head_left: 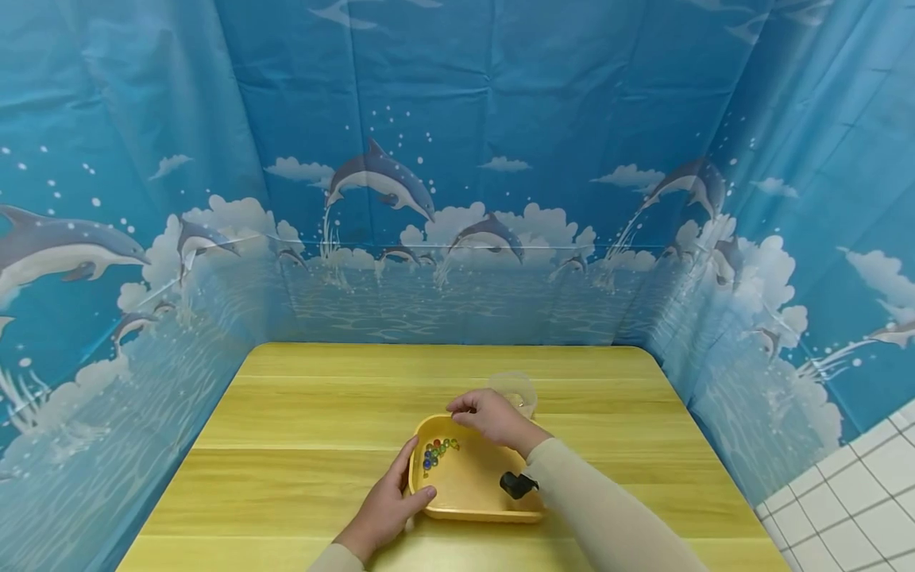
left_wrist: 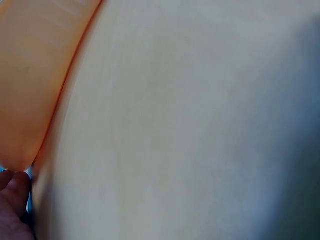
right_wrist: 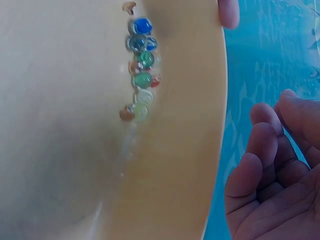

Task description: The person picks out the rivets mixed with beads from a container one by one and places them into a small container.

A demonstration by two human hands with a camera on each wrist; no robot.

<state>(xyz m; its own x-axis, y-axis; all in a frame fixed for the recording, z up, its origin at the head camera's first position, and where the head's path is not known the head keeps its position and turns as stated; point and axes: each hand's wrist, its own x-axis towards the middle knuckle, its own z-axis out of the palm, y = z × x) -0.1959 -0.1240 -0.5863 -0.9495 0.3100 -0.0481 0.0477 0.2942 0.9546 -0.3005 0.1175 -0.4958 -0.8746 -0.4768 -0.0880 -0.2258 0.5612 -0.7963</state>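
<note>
A yellow tray (head_left: 479, 515) lies on the table, with several glass marbles (head_left: 436, 454) in blue, green, red and clear gathered along its left side. They form a ragged row of marbles (right_wrist: 142, 80) in the right wrist view. My left hand (head_left: 389, 500) grips the tray's left end, thumb at the near rim. Over the tray's far side is my right hand (head_left: 493, 417), fingers bent and fingertips close together; I cannot tell whether something sits between them. A clear bowl (head_left: 527, 387) stands just behind that hand, partly covered by it.
The wood-grain table (head_left: 300, 421) reaches back to a blue dolphin curtain (head_left: 457, 310), which also closes in both sides. A black wrist camera (head_left: 516, 485) on the right sleeve hangs over the tray's right part. White tiles (head_left: 836, 492) show at lower right.
</note>
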